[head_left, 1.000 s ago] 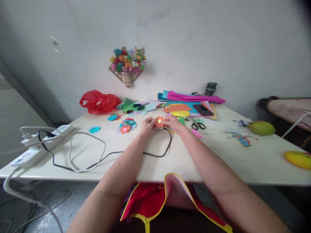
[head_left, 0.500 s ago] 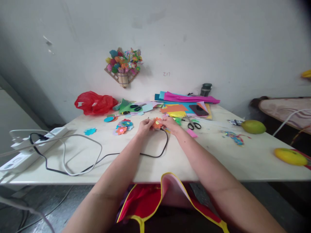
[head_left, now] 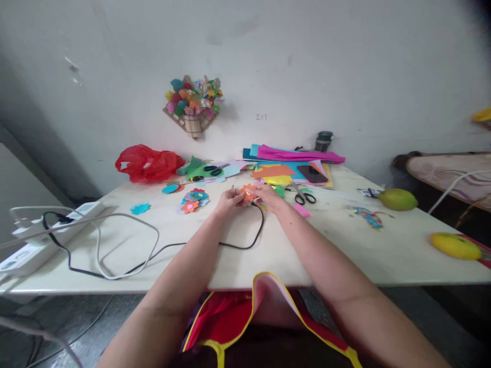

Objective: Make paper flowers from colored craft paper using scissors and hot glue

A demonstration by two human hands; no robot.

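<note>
An orange paper flower (head_left: 248, 192) is held between my two hands, just above the table. My left hand (head_left: 230, 199) pinches its left edge, with fingers closed. From the other side, the fingers of my right hand (head_left: 265, 195) press on the flower's face and hide part of its centre. A black cable (head_left: 263, 225) runs across the table to a spot just under the hands; what it joins is hidden. Left of my left hand lies a group of layered paper flowers (head_left: 194, 200), and farther left a blue scalloped paper piece (head_left: 140, 208).
Grey-handled scissors (head_left: 305, 197) and a pink paper scrap (head_left: 302, 210) lie to the right. Coloured sheets (head_left: 282, 171), a phone (head_left: 312, 174) and a red plastic bag (head_left: 149, 162) line the back. A power strip (head_left: 53, 240) with looped cables sits at left; mangoes (head_left: 399, 199) at right.
My right fingers have shifted slightly left over the flower's centre, covering more of it. Both hands still hold the flower; the whole view has moved a little.
</note>
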